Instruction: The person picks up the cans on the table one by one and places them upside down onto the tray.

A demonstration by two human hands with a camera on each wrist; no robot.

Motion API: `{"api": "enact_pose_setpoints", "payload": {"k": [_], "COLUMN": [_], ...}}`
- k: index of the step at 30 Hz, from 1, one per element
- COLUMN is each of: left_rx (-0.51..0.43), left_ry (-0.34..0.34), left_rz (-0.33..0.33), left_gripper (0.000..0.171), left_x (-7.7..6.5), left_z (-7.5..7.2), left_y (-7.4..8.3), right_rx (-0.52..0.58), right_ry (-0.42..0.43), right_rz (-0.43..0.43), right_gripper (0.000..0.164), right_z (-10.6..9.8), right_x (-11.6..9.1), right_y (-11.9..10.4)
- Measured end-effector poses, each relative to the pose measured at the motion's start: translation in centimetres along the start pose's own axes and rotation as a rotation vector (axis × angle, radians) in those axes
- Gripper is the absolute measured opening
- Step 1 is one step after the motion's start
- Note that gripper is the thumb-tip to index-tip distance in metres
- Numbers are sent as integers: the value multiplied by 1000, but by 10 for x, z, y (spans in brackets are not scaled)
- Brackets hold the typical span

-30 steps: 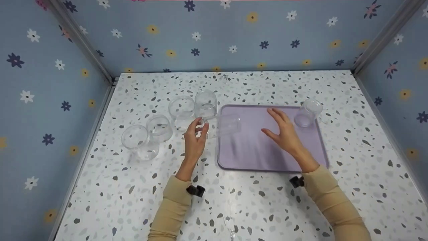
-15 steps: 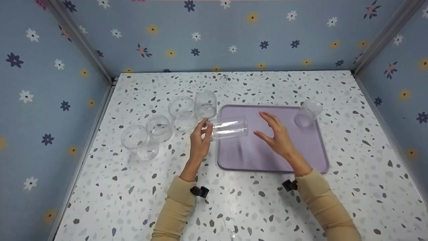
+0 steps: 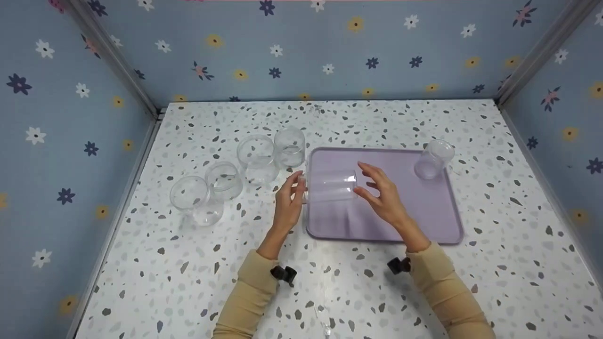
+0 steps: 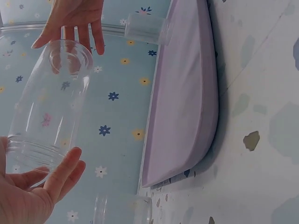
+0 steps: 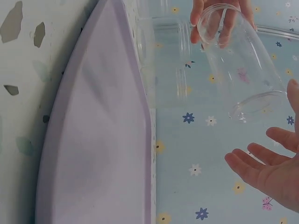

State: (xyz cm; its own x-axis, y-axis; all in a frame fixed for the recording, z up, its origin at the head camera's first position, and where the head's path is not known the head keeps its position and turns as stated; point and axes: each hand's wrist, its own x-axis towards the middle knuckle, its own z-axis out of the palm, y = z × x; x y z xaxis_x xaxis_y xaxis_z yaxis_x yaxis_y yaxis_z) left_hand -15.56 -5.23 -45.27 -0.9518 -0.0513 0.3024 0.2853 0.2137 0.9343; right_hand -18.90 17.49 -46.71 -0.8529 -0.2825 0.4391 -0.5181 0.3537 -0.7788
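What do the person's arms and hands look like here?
The left sleeve and right sleeve are long, plain beige and slightly creased. A left black block and right black block sit by the wrists. The left hand and right hand are bare, without gloves.

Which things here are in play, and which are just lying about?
Likely in play:
held clear container
left hand, gripping it
right hand, at its other end
purple tray
container standing on the tray
four containers left of the tray

Likely just surroundings:
speckled table
floral panels
black wrist devices
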Motion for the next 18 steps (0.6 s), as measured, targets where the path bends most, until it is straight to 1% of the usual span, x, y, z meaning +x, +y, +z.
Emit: {"api": "enact_pose_setpoints", "payload": {"k": [5, 8, 12, 18], "left_rx": [-7, -16, -17, -35], "left_ry": [-11, -12, -21, -30], "left_rz": [9, 10, 2, 10], "left_gripper": [31, 31, 31, 29], "left_x": [-1, -1, -1, -1], "left_z": [2, 3, 5, 6], "left_y": [0, 0, 0, 1], "right_rx": [72, 110, 143, 210], "right_ry": [-9, -14, -14, 15], "right_rz": [11, 37, 71, 85], "right_gripper": [47, 46, 45, 43], "right_z": [1, 1, 1, 3], "right_x": [-1, -2, -3, -5], "right_y": [-19, -30, -33, -33]}}
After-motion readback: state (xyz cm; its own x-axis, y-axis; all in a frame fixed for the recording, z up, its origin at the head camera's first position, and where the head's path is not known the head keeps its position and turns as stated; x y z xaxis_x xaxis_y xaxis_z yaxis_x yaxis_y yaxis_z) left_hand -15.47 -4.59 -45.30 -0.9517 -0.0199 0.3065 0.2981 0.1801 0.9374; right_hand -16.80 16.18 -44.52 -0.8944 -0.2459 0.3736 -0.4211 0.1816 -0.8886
